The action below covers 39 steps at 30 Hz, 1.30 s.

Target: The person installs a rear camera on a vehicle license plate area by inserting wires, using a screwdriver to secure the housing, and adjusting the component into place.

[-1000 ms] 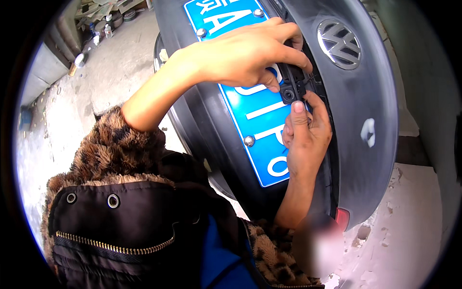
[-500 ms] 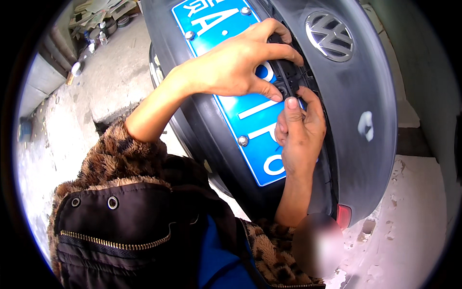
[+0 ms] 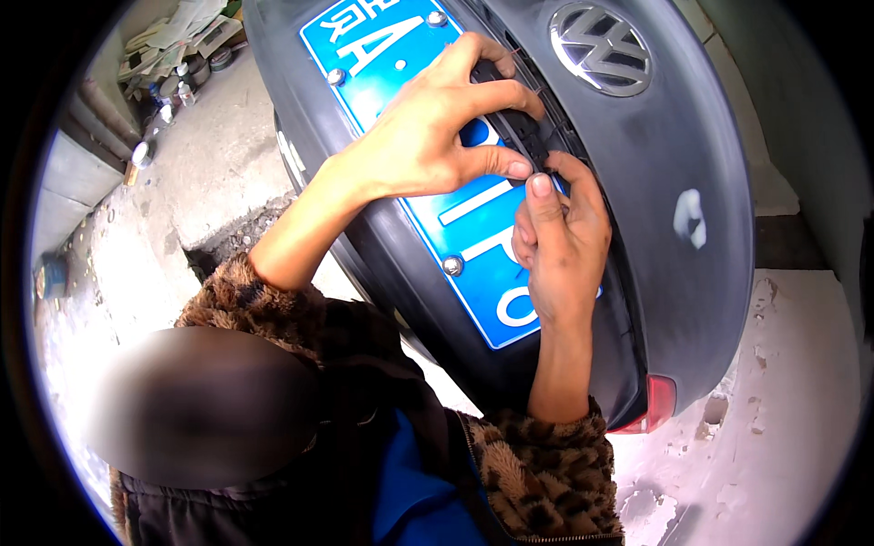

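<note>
Plate (image 3: 482,250), blue, bolted to the car's rear lid (image 3: 651,164); fastening appears done there, while the black strip (image 3: 527,133), I judge, is not yet seated; it lies along the plate's upper edge, narrow, matte and partly hidden; I grip it with my left hand (image 3: 428,136), fingers spread across it; my right hand (image 3: 566,241) pinches its near end.

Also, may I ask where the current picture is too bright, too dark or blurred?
Head view: the floor washes out to white at left; head view: the right-hand wall darkens toward the black rim; head view: a smooth blurred patch covers part of the jacket; head view: left hand and right hand look fairly sharp.
</note>
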Tool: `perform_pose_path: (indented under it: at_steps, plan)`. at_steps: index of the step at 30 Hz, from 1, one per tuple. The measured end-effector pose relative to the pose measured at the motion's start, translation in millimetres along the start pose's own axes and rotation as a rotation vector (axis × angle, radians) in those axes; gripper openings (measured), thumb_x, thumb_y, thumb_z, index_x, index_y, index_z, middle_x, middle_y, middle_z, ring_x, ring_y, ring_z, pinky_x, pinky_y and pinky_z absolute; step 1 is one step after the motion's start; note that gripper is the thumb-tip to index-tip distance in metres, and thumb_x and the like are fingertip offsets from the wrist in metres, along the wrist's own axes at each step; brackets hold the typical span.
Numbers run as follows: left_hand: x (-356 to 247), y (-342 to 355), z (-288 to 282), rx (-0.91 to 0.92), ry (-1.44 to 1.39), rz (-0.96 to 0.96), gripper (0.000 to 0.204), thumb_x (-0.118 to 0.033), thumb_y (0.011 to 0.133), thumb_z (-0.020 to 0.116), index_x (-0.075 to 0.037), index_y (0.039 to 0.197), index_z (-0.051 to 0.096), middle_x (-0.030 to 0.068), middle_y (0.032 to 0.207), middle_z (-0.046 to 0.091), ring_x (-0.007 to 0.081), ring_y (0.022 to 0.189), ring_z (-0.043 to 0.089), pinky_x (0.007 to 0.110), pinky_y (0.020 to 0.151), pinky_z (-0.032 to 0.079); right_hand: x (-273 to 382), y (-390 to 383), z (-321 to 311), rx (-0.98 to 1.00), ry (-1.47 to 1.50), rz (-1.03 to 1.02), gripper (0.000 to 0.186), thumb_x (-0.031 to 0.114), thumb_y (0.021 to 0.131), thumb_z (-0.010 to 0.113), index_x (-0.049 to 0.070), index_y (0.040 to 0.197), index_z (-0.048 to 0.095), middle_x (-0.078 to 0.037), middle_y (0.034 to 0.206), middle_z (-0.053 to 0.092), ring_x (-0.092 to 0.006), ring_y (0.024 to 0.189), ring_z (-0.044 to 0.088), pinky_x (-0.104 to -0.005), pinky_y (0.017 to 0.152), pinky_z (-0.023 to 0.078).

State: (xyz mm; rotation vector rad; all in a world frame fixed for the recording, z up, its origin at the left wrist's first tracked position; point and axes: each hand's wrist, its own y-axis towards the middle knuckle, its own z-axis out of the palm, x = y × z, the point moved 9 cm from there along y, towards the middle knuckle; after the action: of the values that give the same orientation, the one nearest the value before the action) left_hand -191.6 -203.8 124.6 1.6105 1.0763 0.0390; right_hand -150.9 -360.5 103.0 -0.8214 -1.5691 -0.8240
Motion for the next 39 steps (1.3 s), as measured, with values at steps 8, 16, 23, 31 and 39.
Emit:
perform_pose_path:
  at_steps: [8,16,23,31,39]
  plan:
    - [10.9,-0.6,-2.2,-0.041,-0.108,-0.014,0.031,-0.037,0.1,0.065,-0.015,0.12,0.074,0.0143,0.121,0.053,0.0298,0.115,0.055,0.038,0.102,0.045,-1.4,-0.2,1.4,-0.035,-0.009,0.018,0.048,0.03,0.103,0.067,-0.005,0.13,0.049,0.0,0.066,0.049,-0.0048,0.055,0.042,-0.0224,0.048,0.033]
    - [53.4,-52.2,-76.7,-0.466,-0.105,-0.229,0.032,-0.032,0.108,0.057,-0.003,0.114,0.071,0.0087,0.101,0.066,0.0175,0.098,0.063,0.03,0.089,0.049,0.4,-5.3,-2.8,-0.095,-0.211,-0.01,0.039,0.022,0.103,0.066,-0.003,0.13,0.051,-0.003,0.068,0.057,-0.0064,0.055,0.047,-0.024,0.049,0.036]
    - [53.2,-95.8,-115.3,-0.411,-0.015,-0.45,0.02,-0.018,0.099,0.07,0.001,0.105,0.07,0.0056,0.099,0.069,0.014,0.088,0.062,0.029,0.081,0.049,5.3,-8.9,3.0,-0.076,-0.441,-0.1,0.033,0.021,0.104,0.064,-0.001,0.127,0.054,-0.006,0.069,0.061,-0.0089,0.06,0.049,-0.0286,0.056,0.038]
    - [-26.8,3.7,-18.4,0.248,0.314,0.207,0.043,-0.024,0.076,0.08,-0.014,0.117,0.073,0.0105,0.125,0.061,0.034,0.121,0.056,0.045,0.106,0.039,14.8,-12.7,8.0,-0.065,-0.532,-0.148,0.03,0.009,0.1,0.066,0.002,0.125,0.052,-0.012,0.066,0.059,-0.0239,0.055,0.059,-0.0374,0.056,0.045]
    - [-21.7,19.1,12.0,0.403,0.147,0.193,0.032,-0.014,0.075,0.083,-0.01,0.106,0.078,0.0199,0.125,0.052,0.0369,0.111,0.057,0.043,0.097,0.049,18.1,-11.7,8.1,-0.025,-0.546,-0.231,0.032,0.008,0.1,0.064,0.001,0.127,0.048,-0.022,0.081,0.064,-0.0401,0.073,0.067,-0.0453,0.064,0.051]
